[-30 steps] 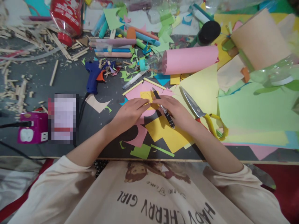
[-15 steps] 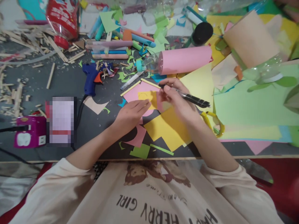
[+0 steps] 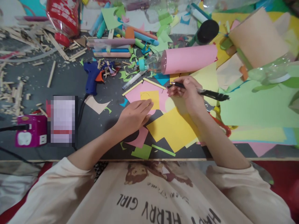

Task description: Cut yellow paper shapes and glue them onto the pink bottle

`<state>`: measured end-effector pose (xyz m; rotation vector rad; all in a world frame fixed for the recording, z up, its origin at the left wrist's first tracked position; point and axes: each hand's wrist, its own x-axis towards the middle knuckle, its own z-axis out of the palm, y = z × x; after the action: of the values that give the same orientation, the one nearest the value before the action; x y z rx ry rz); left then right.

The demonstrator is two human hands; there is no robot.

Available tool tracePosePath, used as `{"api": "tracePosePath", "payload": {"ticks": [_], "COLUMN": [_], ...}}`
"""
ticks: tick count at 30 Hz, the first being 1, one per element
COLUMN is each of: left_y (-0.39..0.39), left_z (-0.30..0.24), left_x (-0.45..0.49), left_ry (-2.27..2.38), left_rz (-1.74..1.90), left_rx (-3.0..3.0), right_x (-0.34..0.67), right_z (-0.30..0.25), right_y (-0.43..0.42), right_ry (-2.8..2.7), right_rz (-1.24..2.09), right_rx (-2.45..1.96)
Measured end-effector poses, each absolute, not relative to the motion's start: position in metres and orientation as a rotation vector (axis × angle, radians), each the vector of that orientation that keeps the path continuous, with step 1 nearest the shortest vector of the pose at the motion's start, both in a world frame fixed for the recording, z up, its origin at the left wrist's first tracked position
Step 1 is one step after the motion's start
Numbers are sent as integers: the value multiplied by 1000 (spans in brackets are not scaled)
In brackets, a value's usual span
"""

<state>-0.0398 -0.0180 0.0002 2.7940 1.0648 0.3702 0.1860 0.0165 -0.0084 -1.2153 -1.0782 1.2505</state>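
My left hand (image 3: pixel 135 116) lies with fingers stretched out, its fingertips pressing on a small yellow paper square (image 3: pixel 155 99). A curved pen line shows on that square. Beneath it is a pink paper piece (image 3: pixel 133 95) with a pointed top, edged by two thin pale-yellow sticks (image 3: pixel 154 83). To the right, my right hand (image 3: pixel 188 93) grips a black pen (image 3: pixel 213 94), raised just off the pink piece, its tip pointing left. Below both hands lies a larger yellow paper sheet (image 3: pixel 171 129) with a notched edge.
A blue glue gun (image 3: pixel 92 77) and a purple plug block (image 3: pixel 31 130) sit left. Beyond my hands lies a pink-wrapped bottle (image 3: pixel 190 59). Red-orange handles (image 3: pixel 223 126) lie by my right forearm, near green sheets (image 3: pixel 259 105). Wood sticks and paper scraps cover the far side.
My right hand has moved right and slightly up with the pen, away from the yellow square. Red-orange handles now show beside the forearm. My left hand stays on the square.
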Motion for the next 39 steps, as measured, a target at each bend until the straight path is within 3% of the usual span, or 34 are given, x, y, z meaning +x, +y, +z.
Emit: {"api": "tracePosePath", "payload": {"ticks": [6, 15, 39], "left_y": [-18, -19, -18], "left_z": [-1, -1, -4], "left_x": [-39, -38, -40], "left_ry": [1073, 1090, 1050], "left_rz": [328, 277, 311], "left_rx": [2757, 2714, 2684], "right_x": [160, 156, 155], "right_z": [-2, -4, -3], "right_y": [12, 12, 12], "right_ry": [-1317, -1558, -1611], "right_rz": [1364, 1198, 1176], "right_rx": [-1263, -1326, -1331]}}
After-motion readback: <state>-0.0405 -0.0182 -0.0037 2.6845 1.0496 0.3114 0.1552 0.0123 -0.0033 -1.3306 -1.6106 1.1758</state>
